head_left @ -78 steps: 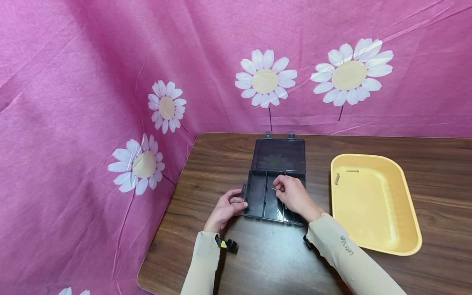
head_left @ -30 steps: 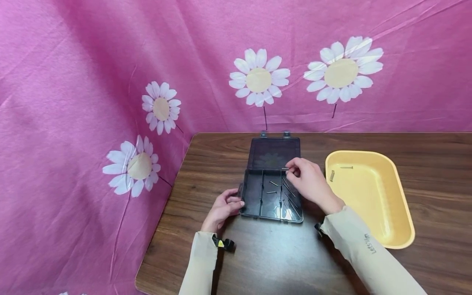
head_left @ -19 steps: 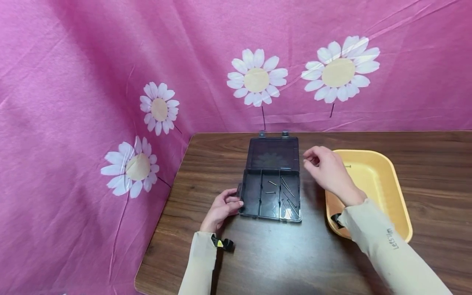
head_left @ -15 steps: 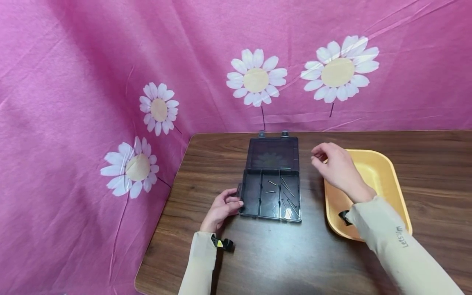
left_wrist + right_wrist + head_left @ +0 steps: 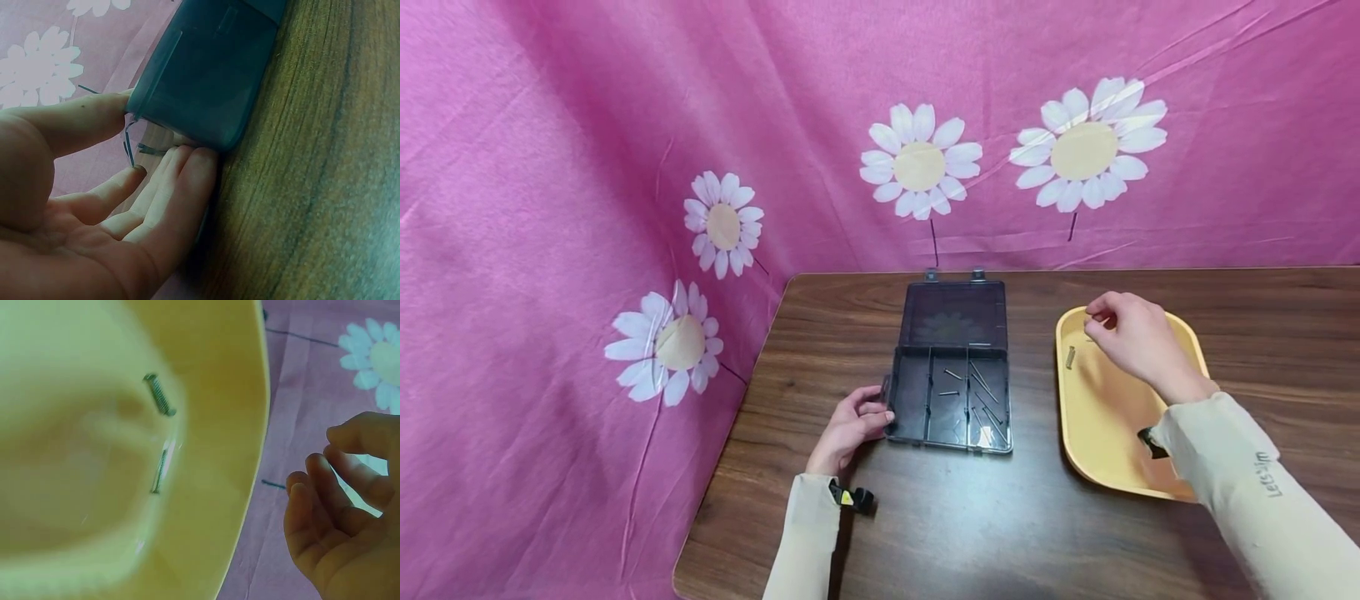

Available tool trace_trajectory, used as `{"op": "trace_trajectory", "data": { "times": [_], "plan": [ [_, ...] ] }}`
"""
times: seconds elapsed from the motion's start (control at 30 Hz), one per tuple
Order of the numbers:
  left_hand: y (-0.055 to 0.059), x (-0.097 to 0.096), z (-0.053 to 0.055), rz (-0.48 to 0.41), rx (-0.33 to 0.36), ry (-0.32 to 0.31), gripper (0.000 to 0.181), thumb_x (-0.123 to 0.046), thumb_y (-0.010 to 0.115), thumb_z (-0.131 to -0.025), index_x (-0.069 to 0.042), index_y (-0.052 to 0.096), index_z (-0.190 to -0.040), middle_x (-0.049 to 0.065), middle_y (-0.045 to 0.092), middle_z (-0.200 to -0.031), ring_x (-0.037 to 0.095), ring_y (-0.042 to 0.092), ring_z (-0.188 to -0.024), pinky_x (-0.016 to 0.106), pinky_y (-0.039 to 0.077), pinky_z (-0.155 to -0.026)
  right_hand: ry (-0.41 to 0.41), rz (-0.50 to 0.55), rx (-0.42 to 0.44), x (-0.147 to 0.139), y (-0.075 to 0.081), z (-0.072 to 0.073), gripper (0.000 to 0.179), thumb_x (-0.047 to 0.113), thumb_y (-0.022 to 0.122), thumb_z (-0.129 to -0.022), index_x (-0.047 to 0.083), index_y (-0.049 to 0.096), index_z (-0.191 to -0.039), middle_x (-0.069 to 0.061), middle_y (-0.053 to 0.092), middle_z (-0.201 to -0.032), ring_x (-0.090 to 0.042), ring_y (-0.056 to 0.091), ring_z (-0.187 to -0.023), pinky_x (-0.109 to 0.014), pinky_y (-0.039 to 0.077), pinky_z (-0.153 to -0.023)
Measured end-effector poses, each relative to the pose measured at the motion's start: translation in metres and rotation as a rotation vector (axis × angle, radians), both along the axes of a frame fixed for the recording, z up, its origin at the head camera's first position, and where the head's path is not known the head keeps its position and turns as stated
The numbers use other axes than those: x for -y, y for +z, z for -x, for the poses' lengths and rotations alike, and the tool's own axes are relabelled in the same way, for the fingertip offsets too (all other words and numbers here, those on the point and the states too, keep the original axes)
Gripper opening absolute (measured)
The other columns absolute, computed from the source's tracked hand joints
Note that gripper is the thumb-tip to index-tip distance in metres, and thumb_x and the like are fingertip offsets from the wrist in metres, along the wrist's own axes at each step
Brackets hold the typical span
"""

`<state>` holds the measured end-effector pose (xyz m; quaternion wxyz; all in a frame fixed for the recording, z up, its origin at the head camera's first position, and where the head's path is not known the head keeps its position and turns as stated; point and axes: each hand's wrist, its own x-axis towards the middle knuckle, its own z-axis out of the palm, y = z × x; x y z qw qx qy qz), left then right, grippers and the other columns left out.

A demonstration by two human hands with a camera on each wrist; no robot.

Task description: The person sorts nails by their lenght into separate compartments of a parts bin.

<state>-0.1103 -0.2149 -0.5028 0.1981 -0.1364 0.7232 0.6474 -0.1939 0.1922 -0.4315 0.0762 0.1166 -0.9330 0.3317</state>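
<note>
My left hand [image 5: 850, 429] steadies a dark, see-through compartment box [image 5: 912, 400], gripping its left side. In the left wrist view the thumb [image 5: 87, 122] lies at the top corner and the fingers [image 5: 187, 200] touch low on the wall. The box's lid [image 5: 955, 312] is folded back. Several thin screws lie in its right compartment, and two short ones, including this screw [image 5: 950, 393], in the middle compartment. My right hand [image 5: 1135, 337], fingers loosely bent and holding nothing, hovers over a yellow tray [image 5: 1078, 433]. In the tray are a slim screw [image 5: 160, 472] and a thicker ridged metal piece [image 5: 160, 395].
The wooden table [image 5: 955, 525] carries the box left of the tray, with a strip of tabletop between them. A pink cloth with daisies [image 5: 820, 150] hangs behind and to the left, at the table's edge.
The right hand first held a small screw over the box, let it go near the right compartment, then moved right to above the tray. The left hand has stayed at the box.
</note>
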Motion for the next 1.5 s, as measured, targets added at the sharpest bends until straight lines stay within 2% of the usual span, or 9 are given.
{"op": "trace_trajectory", "data": {
  "times": [0.2,0.37,0.57,0.8,1.0,1.2,1.5],
  "plan": [
    [0.0,0.002,0.0,0.006,0.014,0.001,0.058,-0.008,0.07,-0.085,-0.009,0.047,-0.138,0.009,0.065,-0.107,0.014,0.064,-0.087,0.03,0.056,-0.078,0.043,-0.063,0.023,-0.011,-0.006,0.004,0.018,0.009,0.059,-0.085,-0.003,0.066,-0.097,-0.019,0.066,-0.087,-0.032,0.061,-0.08,-0.041,0.045,-0.069],
    [-0.001,0.001,0.0,-0.005,0.005,0.0,0.059,-0.008,0.07,-0.085,-0.008,0.045,-0.139,0.009,0.064,-0.107,0.014,0.064,-0.086,0.029,0.056,-0.077,0.133,-0.154,0.12,-0.015,-0.014,0.008,0.027,0.01,0.059,-0.086,-0.009,0.063,-0.105,-0.027,0.066,-0.097,-0.04,0.062,-0.089,-0.054,0.048,-0.079],
    [0.0,-0.001,0.0,-0.003,-0.004,-0.001,0.06,-0.007,0.069,-0.086,-0.006,0.043,-0.141,0.008,0.064,-0.107,0.013,0.063,-0.084,0.029,0.056,-0.075,0.191,-0.223,0.186,-0.019,-0.029,0.01,0.034,0.01,0.059,-0.085,-0.011,0.059,-0.112,-0.032,0.061,-0.11,-0.049,0.057,-0.102,-0.06,0.046,-0.087],
    [-0.002,0.0,0.0,-0.004,-0.012,-0.001,0.06,-0.006,0.069,-0.086,-0.004,0.043,-0.14,0.007,0.064,-0.104,0.013,0.064,-0.083,0.029,0.057,-0.075,0.201,-0.275,0.152,-0.016,-0.045,0.009,0.037,0.008,0.06,-0.079,-0.014,0.057,-0.108,-0.034,0.052,-0.105,-0.047,0.052,-0.097,-0.06,0.043,-0.087],
    [-0.003,0.0,0.001,-0.012,-0.014,0.005,0.059,-0.005,0.069,-0.085,-0.004,0.044,-0.139,0.005,0.064,-0.101,0.012,0.064,-0.082,0.028,0.057,-0.073,0.206,-0.295,0.149,-0.015,-0.054,0.008,0.04,0.007,0.062,-0.076,-0.015,0.054,-0.109,-0.038,0.048,-0.109,-0.052,0.047,-0.101,-0.063,0.04,-0.091],
    [-0.003,-0.001,0.0,-0.018,-0.013,0.008,0.06,-0.004,0.069,-0.085,-0.003,0.043,-0.139,0.004,0.064,-0.101,0.011,0.064,-0.083,0.028,0.057,-0.074,0.199,-0.308,0.123,-0.014,-0.061,0.009,0.033,0.005,0.062,-0.075,-0.011,0.056,-0.103,-0.034,0.05,-0.106,-0.048,0.049,-0.098,-0.06,0.042,-0.089],
    [-0.002,0.0,-0.001,-0.016,-0.01,0.008,0.059,-0.005,0.069,-0.085,-0.003,0.044,-0.139,0.005,0.064,-0.101,0.011,0.064,-0.083,0.028,0.056,-0.074,0.212,-0.329,0.085,-0.015,-0.062,0.009,0.014,0.002,0.063,-0.072,-0.004,0.061,-0.084,-0.022,0.052,-0.086,-0.038,0.05,-0.082,-0.052,0.044,-0.078]
  ]
}}
